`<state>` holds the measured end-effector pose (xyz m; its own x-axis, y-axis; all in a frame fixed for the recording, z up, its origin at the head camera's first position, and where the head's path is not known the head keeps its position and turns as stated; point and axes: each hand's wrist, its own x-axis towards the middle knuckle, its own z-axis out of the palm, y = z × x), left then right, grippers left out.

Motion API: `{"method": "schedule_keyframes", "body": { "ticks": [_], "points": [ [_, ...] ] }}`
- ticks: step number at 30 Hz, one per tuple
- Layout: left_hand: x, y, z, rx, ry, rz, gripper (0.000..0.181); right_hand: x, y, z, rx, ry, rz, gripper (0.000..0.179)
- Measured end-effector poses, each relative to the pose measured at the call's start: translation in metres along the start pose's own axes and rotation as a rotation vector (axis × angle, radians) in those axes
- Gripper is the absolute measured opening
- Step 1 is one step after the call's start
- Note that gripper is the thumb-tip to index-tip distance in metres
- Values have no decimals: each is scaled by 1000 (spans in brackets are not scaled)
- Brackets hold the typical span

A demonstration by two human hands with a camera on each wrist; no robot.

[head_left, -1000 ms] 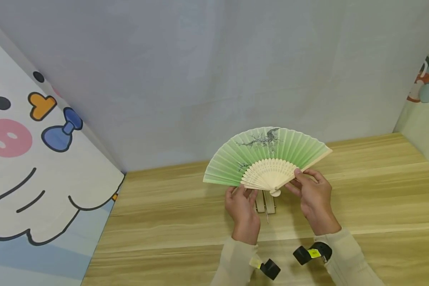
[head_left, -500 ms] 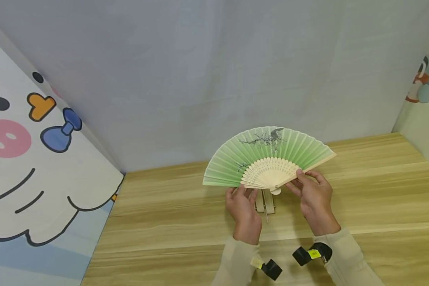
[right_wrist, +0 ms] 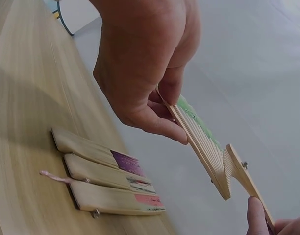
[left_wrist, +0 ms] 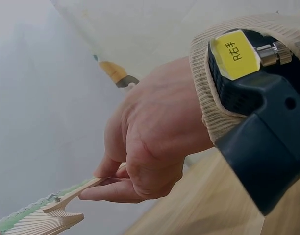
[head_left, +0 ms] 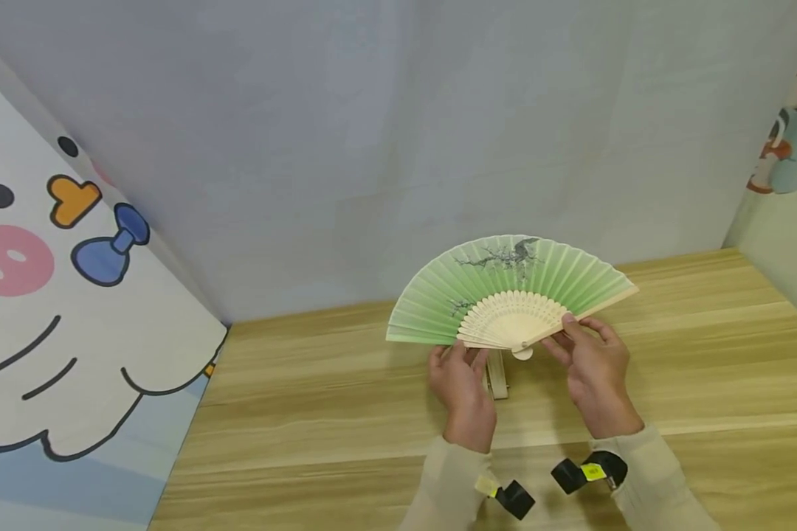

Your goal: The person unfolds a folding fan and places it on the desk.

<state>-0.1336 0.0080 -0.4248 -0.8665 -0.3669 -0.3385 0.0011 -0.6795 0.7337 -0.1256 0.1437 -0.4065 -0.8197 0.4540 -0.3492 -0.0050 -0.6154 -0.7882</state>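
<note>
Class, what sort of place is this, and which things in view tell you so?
Probably a staged indoor tabletop corner: a plain pale-grey backdrop stands behind a light wood-grain tabletop, with a white cartoon-printed panel along its left side.

Passage available: wooden tabletop [head_left: 305, 413] outboard of left hand [head_left: 463, 391] and right hand [head_left: 598, 380]. Obstructions: spread folding fan [head_left: 505, 287] bridging both hands; three closed folding fans [right_wrist: 106, 174] below.

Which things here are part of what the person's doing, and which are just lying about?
In use:
open green fan
left hand, gripping it
right hand, gripping it

Apparently just lying about:
three folded fans, untouched on the wooden table
</note>
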Motion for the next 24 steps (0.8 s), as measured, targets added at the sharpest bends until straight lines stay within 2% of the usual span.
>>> {"method": "schedule_keyframes", "body": {
  "ticks": [6, 13, 19, 24],
  "points": [
    [-5, -9, 10, -1, -5, -18, 9, 4, -11, -11, 35, 30, 11, 11],
    [-15, -24, 18, 10, -46, -31, 9, 11, -23, -29, 69, 71, 35, 11],
    [-23, -39, 27, 28, -44, -61, 13, 16, -33, -45, 104, 115, 73, 13],
    [-28, -49, 34, 34, -36, -101, 8, 19, -39, -59, 140, 124, 72, 14]
  ]
}}
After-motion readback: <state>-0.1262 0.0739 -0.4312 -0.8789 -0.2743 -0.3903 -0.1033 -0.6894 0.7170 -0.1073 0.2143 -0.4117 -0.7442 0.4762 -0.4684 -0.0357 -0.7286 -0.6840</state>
